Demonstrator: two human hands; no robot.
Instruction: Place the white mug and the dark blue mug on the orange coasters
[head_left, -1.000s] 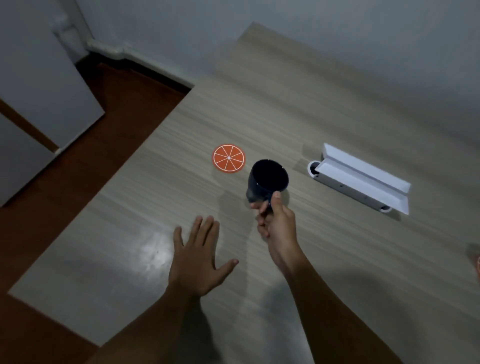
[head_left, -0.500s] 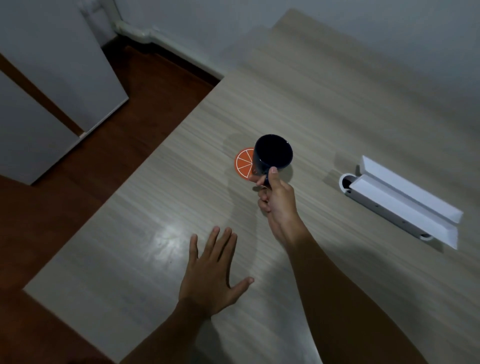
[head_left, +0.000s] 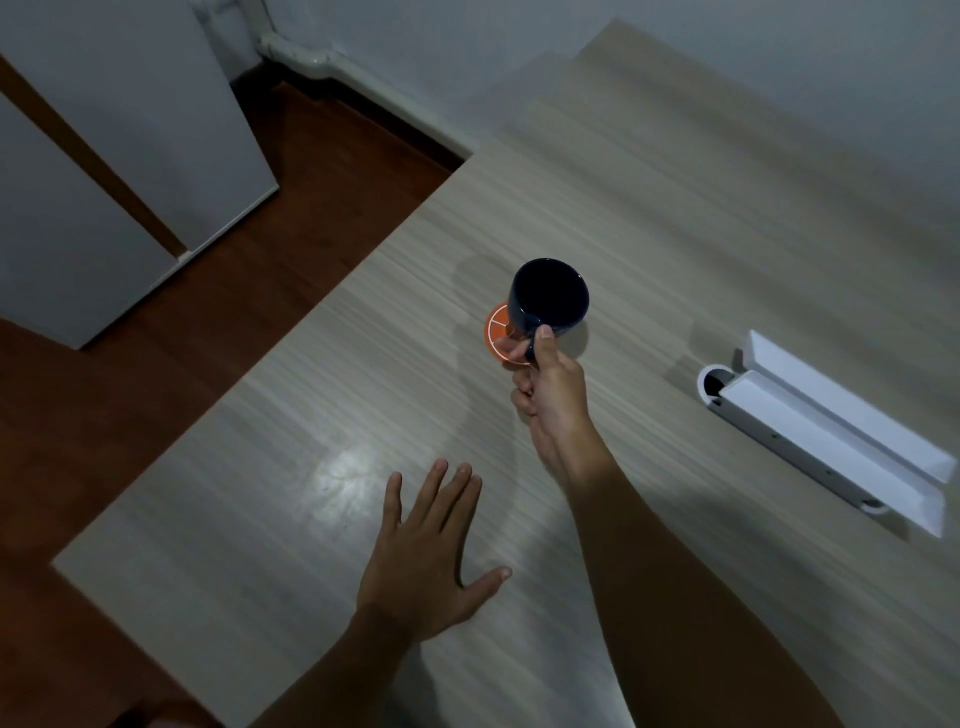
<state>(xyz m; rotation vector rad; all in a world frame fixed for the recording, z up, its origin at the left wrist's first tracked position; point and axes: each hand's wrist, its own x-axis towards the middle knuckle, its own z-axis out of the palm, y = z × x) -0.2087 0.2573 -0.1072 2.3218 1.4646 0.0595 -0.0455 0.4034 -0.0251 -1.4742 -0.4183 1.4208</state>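
Observation:
My right hand (head_left: 550, 387) grips the handle of the dark blue mug (head_left: 549, 299), which stands upright with its mouth open toward me. The mug is over an orange coaster (head_left: 496, 332) patterned like a citrus slice; only the coaster's left part shows, and I cannot tell whether the mug touches it. My left hand (head_left: 431, 551) lies flat on the wooden table (head_left: 675, 218), palm down, fingers spread, holding nothing. No white mug and no second coaster are in view.
A long white box (head_left: 831, 431) with its lid open lies on the table to the right of the mug. The table's left edge drops to a dark red wooden floor (head_left: 208, 291). White cabinet doors (head_left: 104, 156) stand at the far left.
My right hand has carried the dark blue mug left and away from me, from beside the coaster to over it, covering most of it. My left hand stays flat on the table.

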